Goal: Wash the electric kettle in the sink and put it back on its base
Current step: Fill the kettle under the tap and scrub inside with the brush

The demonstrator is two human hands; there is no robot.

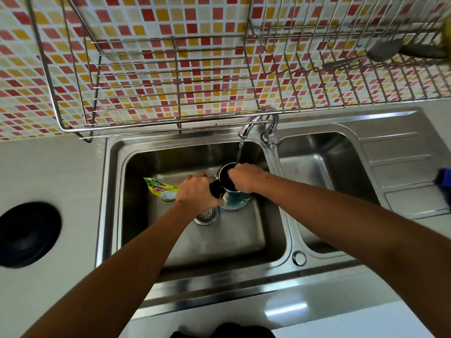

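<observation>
A steel electric kettle [234,200] with a black handle is held inside the left sink basin [234,242], under the tap [247,128]. Water runs from the tap into its open top. My left hand [197,193] is shut on the black handle. My right hand [245,178] reaches over the kettle's rim and its fingers go inside the opening; whatever they hold is hidden. The round black kettle base [26,234] lies on the counter at the left.
A green-yellow detergent pouch [159,189] lies in the basin left of the kettle, beside the drain strainer [206,215]. A second basin [317,181] and drainboard sit to the right, with a blue object [444,180] at the edge. A wire dish rack [170,76] hangs over the sink.
</observation>
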